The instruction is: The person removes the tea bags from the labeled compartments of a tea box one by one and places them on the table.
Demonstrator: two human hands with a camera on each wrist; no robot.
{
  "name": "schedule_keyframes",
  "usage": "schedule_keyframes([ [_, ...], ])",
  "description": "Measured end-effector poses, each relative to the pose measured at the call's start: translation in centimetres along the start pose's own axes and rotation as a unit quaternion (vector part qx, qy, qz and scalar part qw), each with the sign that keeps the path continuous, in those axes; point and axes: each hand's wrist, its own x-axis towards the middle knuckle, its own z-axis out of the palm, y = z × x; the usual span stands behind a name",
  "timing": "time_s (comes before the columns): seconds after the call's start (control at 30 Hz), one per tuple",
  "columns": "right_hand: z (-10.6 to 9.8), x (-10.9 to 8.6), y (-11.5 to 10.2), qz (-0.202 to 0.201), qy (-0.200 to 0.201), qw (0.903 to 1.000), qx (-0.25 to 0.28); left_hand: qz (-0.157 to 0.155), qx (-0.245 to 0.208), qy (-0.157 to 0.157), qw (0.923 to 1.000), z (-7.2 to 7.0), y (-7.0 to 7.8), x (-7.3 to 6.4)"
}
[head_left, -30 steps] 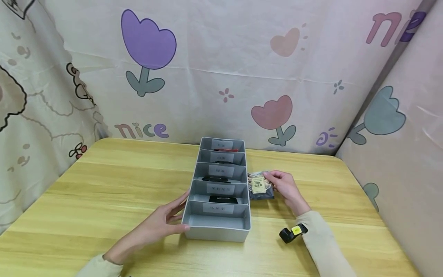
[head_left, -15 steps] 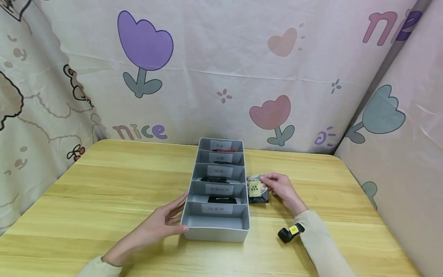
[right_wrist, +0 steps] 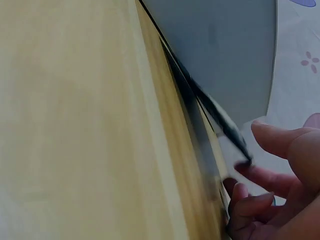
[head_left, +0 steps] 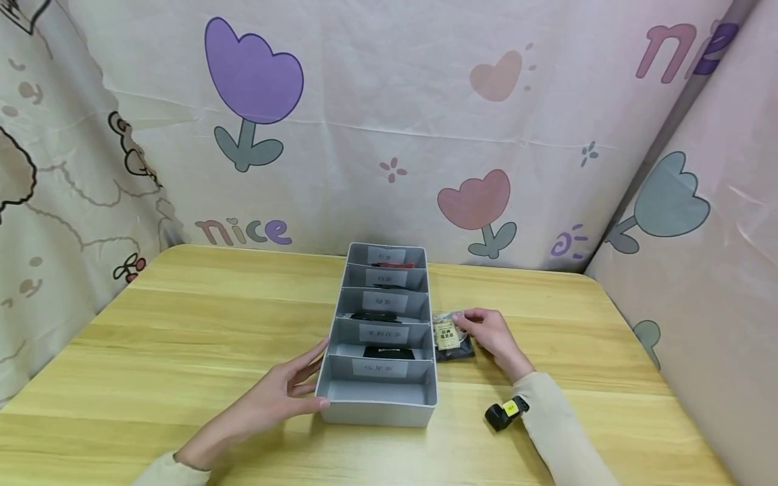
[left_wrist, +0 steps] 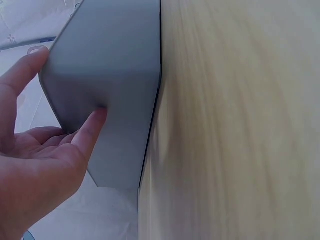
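A grey box (head_left: 377, 413) with several labelled compartments stands on the table. My left hand (head_left: 281, 395) rests at its front left corner, thumb at the front and fingers along the left side. In the left wrist view the fingertips (left_wrist: 97, 115) touch the box wall. Beside the box's right wall lies a patterned tea packet (head_left: 448, 335) with a cream label. My right hand (head_left: 491, 335) holds its upper right corner. The right wrist view shows the packet's edge (right_wrist: 227, 125) tilted up off the table, between two digits of the right hand (right_wrist: 280, 175).
Dark packets (head_left: 389, 353) lie in the middle compartments and a red one (head_left: 395, 265) in the rearmost. No packet shows in the front compartment (head_left: 377, 390). A black strap with a yellow tag (head_left: 507, 412) is at the right cuff. A printed curtain (head_left: 365, 121) closes off the back.
The right hand has drawn slightly toward me and left, bringing the tea packet closer against the box. The left hand keeps its place on the box corner; the view shifts slightly.
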Motion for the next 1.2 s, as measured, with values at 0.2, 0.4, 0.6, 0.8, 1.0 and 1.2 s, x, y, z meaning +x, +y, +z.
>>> schedule_keyframes([
  [0.2, 0.0, 0.0, 0.0, -0.002, 0.007, 1.0000, 0.002, 0.003, 0.003, 0.003, 1.0000, -0.1, 0.0, 0.1],
  [0.4, 0.1, 0.0, 0.0, 0.004, 0.011, 0.9999, -0.010, 0.004, 0.000, 0.003, 1.0000, 0.0, 0.0, 0.1],
  [0.6, 0.1, 0.0, 0.0, 0.011, 0.014, 0.9998, -0.004, 0.001, -0.004, 0.005, 1.0000, 0.0, 0.0, 0.0],
  [0.8, 0.1, -0.3, -0.1, 0.009, 0.012, 0.9999, -0.009, 0.001, -0.005, 0.003, 1.0000, 0.0, 0.0, 0.0],
  [1.0, -0.2, -0.8, 0.1, -0.014, 0.017, 0.9997, -0.012, 0.004, 0.004, 0.004, 1.0000, 0.0, -0.1, -0.1],
  [1.2, -0.6, -1.4, 0.3, -0.019, 0.020, 0.9994, -0.021, 0.003, 0.005, 0.007, 1.0000, 0.1, 0.0, -0.1],
])
